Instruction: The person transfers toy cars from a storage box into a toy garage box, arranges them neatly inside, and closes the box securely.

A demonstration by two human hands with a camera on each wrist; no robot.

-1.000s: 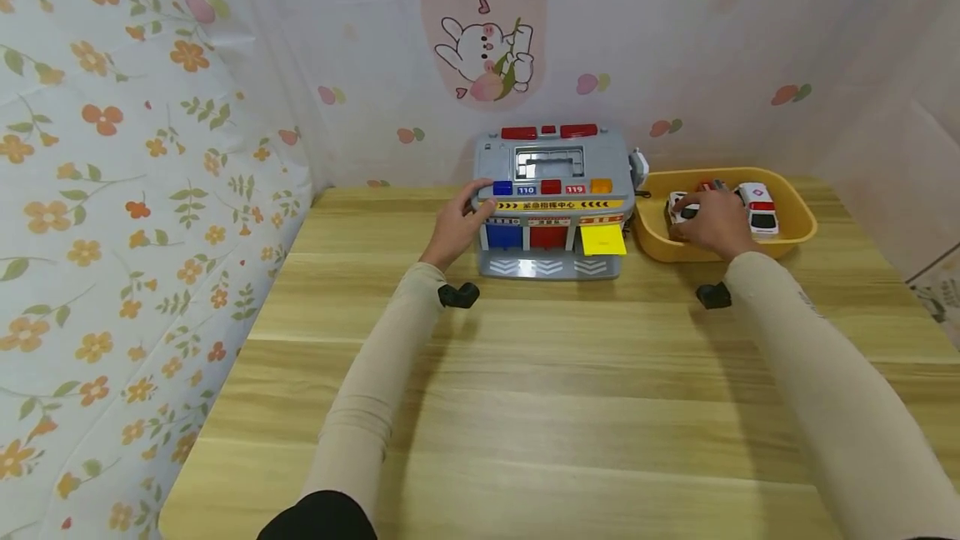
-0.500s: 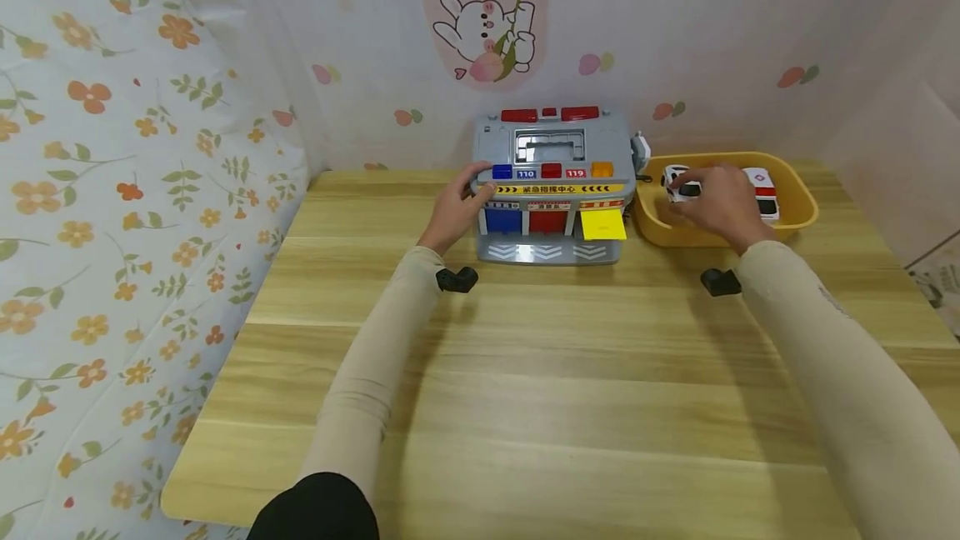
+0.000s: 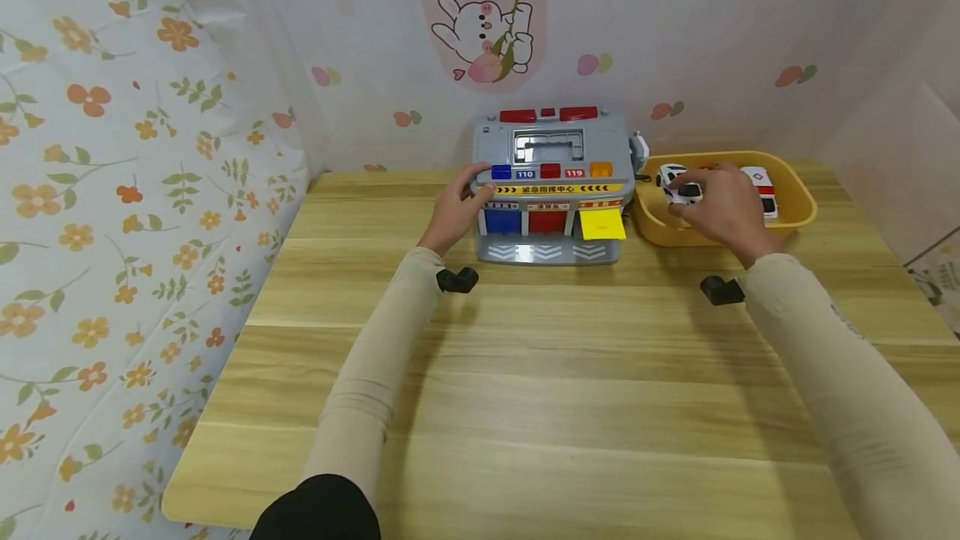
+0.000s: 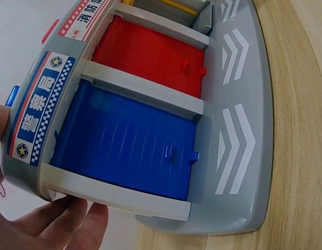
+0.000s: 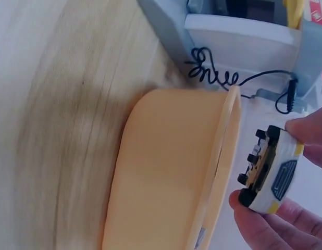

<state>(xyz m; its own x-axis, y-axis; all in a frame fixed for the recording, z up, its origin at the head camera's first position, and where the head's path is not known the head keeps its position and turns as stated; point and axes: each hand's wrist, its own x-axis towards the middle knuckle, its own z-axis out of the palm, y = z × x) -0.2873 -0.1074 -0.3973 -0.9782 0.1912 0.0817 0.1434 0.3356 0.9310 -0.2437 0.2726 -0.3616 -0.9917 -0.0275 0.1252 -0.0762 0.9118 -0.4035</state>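
A grey toy garage (image 3: pixel 551 252) stands at the back of the table; its blue door (image 4: pixel 124 140) and red door (image 4: pixel 150 57) are closed, and a yellow door (image 3: pixel 602 224) sticks out raised. My left hand (image 3: pixel 453 208) grips the garage's left end, thumb on the front edge and fingers behind in the left wrist view. My right hand (image 3: pixel 722 205) pinches a small white toy car (image 5: pixel 278 177) between thumb and fingers. In the right wrist view the car is held above the yellow tub's rim (image 5: pixel 219 166), its wheels facing the tub side.
The yellow tub (image 3: pixel 660 233) beside the garage holds a white and red toy ambulance (image 3: pixel 763 190). A coiled black cord (image 5: pixel 215 70) lies between garage and tub. Behind the table (image 3: pixel 570 373) hangs a printed cloth (image 3: pixel 360 40).
The right hand has lifted the white car up from inside the tub and moved slightly right. The left hand keeps its grip on the garage. The head view has tilted down a little.
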